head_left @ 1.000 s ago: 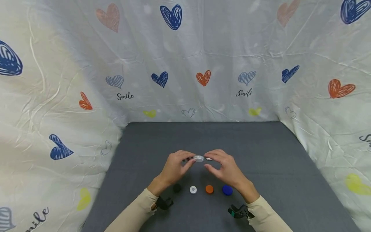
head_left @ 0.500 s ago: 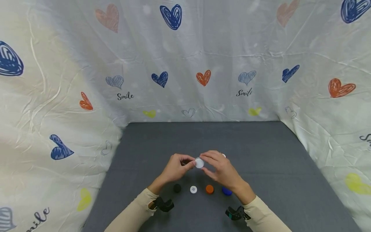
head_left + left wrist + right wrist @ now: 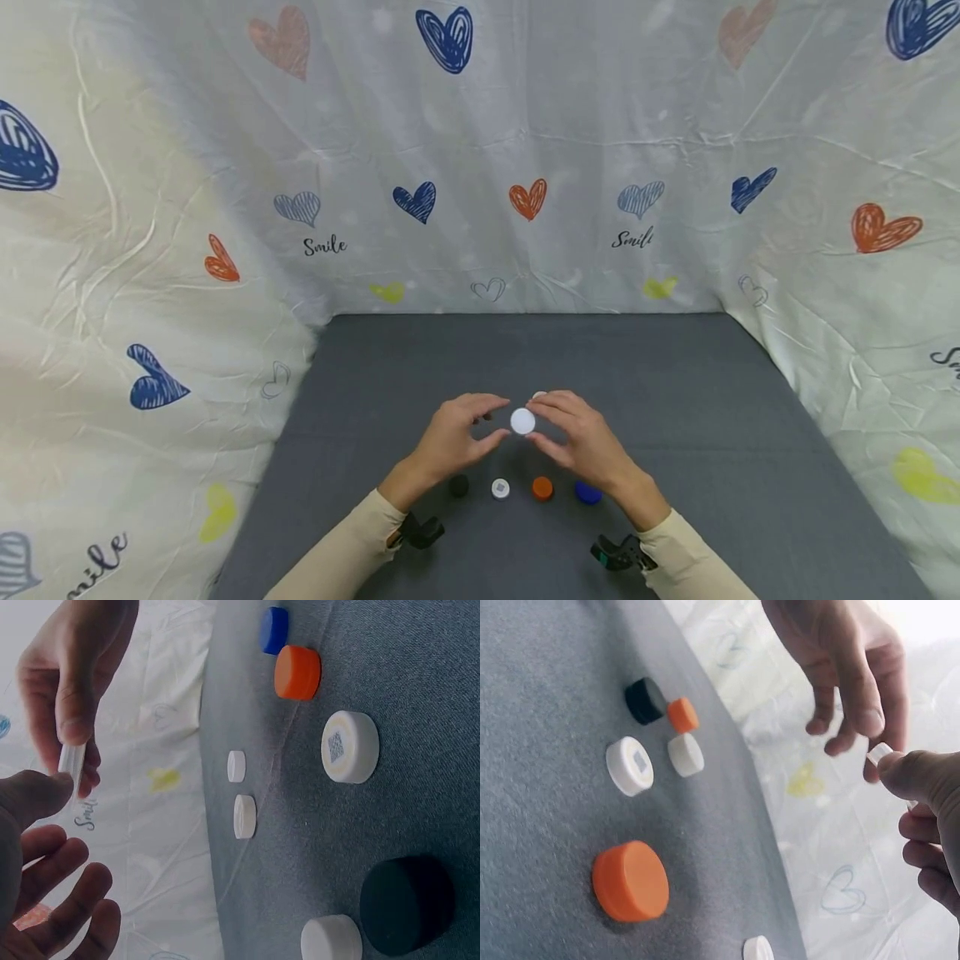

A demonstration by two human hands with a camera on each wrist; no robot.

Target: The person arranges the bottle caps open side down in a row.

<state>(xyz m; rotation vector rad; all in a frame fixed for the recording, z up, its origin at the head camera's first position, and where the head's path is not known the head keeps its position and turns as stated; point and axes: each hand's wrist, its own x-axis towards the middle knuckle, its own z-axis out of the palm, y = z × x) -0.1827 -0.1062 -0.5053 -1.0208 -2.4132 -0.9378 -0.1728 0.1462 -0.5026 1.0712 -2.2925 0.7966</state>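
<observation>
My right hand (image 3: 588,442) pinches a small round white disc with a clear rim (image 3: 522,421) between thumb and fingers, above the table. In the head view its flat face shows; in the left wrist view the disc (image 3: 73,766) appears edge-on. My left hand (image 3: 444,435) is beside it, thumb and fingers parted around its left side. From the right wrist view, the left hand (image 3: 851,671) has its fingertips close to the disc's end. Below the hands stand a black cap (image 3: 458,486), a white cap with a square code (image 3: 501,489), an orange cap (image 3: 542,489) and a blue cap (image 3: 588,493).
Farther back are more caps: two white ones (image 3: 236,766) in the left wrist view, and a small orange one (image 3: 682,715) beside a white one (image 3: 685,755) in the right wrist view. A heart-printed curtain (image 3: 480,250) borders the grey table (image 3: 525,358).
The disc has turned from edge-on to flat face showing and shifted slightly right. My left fingers have parted from it, while my right hand has taken hold of it.
</observation>
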